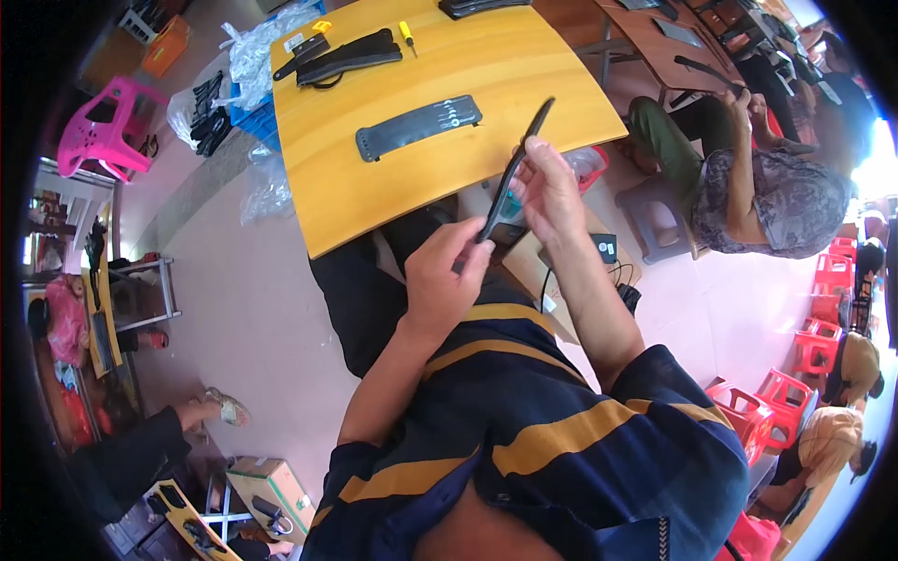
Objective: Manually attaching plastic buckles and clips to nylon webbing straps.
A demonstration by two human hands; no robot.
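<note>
A long, thin black strip (510, 173) is held in the air over the table's near edge, turned almost edge-on and slanting up to the right. My left hand (447, 279) pinches its lower end. Higher up, the fingers and thumb of my right hand (550, 192) close on its middle, and the far tip sticks out beyond them. On the yellow wooden table (524, 70) lies a flat black panel (419, 127) with a row of small holes at its left end and pale printing at its right. Farther back are a pile of black strips (351, 58) and a yellow-handled screwdriver (407, 35).
More black pieces (482, 7) lie at the table's far edge. A blue crate (257, 122) with plastic bags and a pink stool (110, 126) stand left. At right, a seated co-worker (772, 201) holds a black strip (703, 70). A cardboard box (526, 266) sits beside my lap.
</note>
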